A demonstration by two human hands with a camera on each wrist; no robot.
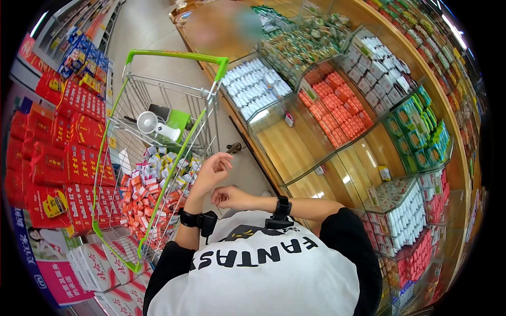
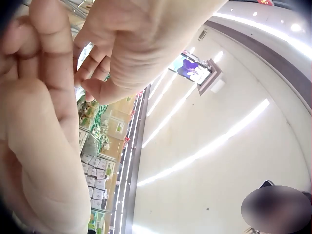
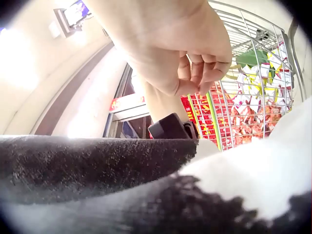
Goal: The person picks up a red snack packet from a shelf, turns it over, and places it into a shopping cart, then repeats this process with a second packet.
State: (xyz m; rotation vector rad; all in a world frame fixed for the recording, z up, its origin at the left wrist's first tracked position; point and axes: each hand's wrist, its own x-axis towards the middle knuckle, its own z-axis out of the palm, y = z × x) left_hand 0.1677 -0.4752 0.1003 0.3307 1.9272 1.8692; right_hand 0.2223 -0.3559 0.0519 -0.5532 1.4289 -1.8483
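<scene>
In the head view the left hand [image 1: 213,171] is raised beside the cart's right side, its fingers loosely bent and holding nothing. Just below it is the right hand [image 1: 230,197], empty too, fingers curled loosely in front of the chest. The left wrist view has the left hand [image 2: 44,146] large at the left, the right hand [image 2: 126,53] beyond it. The right wrist view shows the right hand [image 3: 178,53] with bent fingertips near the thumb, above the left wrist's black strap. Whether the hands touch is unclear.
A green-rimmed shopping cart [image 1: 179,54] holds small wrapped packets [image 1: 139,205], a white fan [image 1: 147,122] and a green item [image 1: 180,120]. Red boxes [image 1: 87,158] are stacked to the left. Divided wooden shelves with red packets [image 1: 337,108] line the right. Someone's blurred head is at the top.
</scene>
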